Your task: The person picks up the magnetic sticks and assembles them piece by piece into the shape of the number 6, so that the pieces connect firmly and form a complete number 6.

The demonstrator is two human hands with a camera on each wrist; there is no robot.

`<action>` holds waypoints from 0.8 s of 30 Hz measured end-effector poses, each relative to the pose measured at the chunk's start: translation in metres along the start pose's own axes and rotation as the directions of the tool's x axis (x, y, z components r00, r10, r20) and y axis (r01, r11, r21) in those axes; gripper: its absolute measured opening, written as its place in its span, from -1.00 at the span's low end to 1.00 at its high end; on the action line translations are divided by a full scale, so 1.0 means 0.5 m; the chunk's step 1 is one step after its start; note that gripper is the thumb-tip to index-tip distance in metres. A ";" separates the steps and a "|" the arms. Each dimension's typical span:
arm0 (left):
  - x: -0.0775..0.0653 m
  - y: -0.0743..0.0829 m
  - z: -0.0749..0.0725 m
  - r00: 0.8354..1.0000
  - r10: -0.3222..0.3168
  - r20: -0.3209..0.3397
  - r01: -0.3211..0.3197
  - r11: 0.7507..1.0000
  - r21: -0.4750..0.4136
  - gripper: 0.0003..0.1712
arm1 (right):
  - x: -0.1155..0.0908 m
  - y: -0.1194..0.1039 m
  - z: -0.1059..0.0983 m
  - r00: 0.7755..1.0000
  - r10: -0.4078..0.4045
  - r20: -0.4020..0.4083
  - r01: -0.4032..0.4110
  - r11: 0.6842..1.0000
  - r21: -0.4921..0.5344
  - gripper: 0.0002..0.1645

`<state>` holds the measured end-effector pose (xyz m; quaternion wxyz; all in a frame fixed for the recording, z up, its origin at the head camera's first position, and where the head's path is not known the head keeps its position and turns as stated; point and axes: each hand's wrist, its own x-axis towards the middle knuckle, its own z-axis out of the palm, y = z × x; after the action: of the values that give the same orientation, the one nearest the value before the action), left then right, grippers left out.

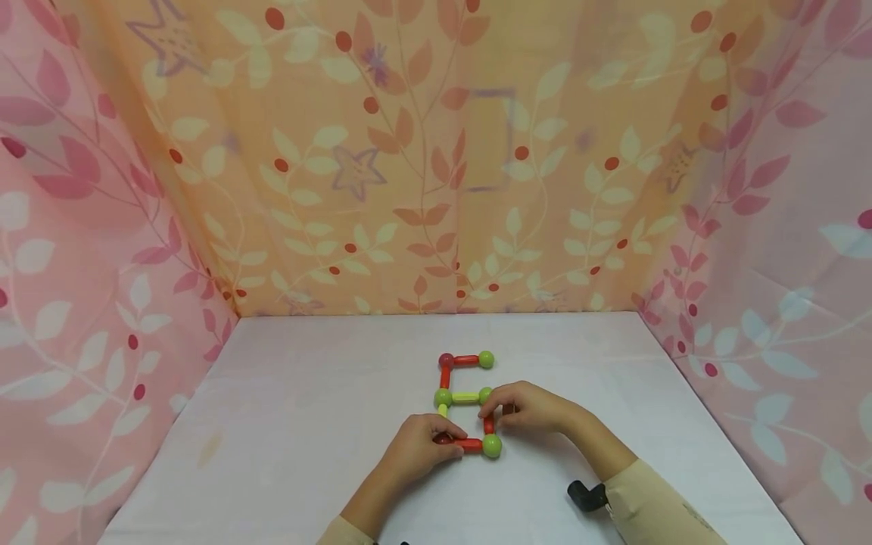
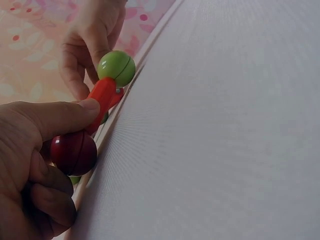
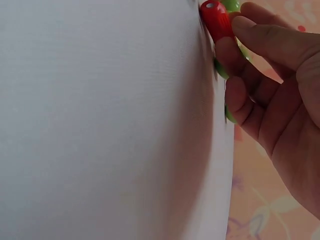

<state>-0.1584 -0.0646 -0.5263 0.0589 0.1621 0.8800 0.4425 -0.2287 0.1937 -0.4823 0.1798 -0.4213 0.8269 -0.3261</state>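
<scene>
A figure of magnetic balls and rods lies on the white table. My left hand pinches its bottom red rod near the dark red ball, which the fingers partly cover in the head view. That rod's other end meets a green ball. With thumb and fingertips, my right hand holds the upright red rod on the figure's right side, whose bare metal end shows in the right wrist view. Right-hand fingers partly hide another green ball, at the end of a yellow-green rod.
Farther up, a green ball, a red rod, a dark red ball and one more green ball continue the figure. Patterned cloth walls enclose the white table at back and sides. A black device sits at the right sleeve.
</scene>
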 end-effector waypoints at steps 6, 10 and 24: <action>0.000 0.002 -0.003 1.000 0.003 0.011 -0.003 0.999 -0.033 -0.77 | 0.014 0.015 0.001 0.998 -0.016 0.064 0.017 1.000 -0.016 -0.55; -0.001 0.004 -0.003 1.000 -0.006 0.017 0.007 0.999 -0.040 -0.78 | 0.023 0.019 0.002 0.995 -0.035 0.095 0.038 0.999 -0.030 -0.51; 0.000 0.002 -0.001 1.000 0.021 0.010 -0.021 0.999 -0.031 -0.79 | 0.044 0.015 -0.009 0.975 -0.069 0.212 0.061 0.997 0.047 -0.66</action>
<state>-0.1582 -0.0646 -0.5251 0.0614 0.1726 0.8711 0.4557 -0.2483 0.1805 -0.4846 0.2651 -0.4771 0.7819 -0.3012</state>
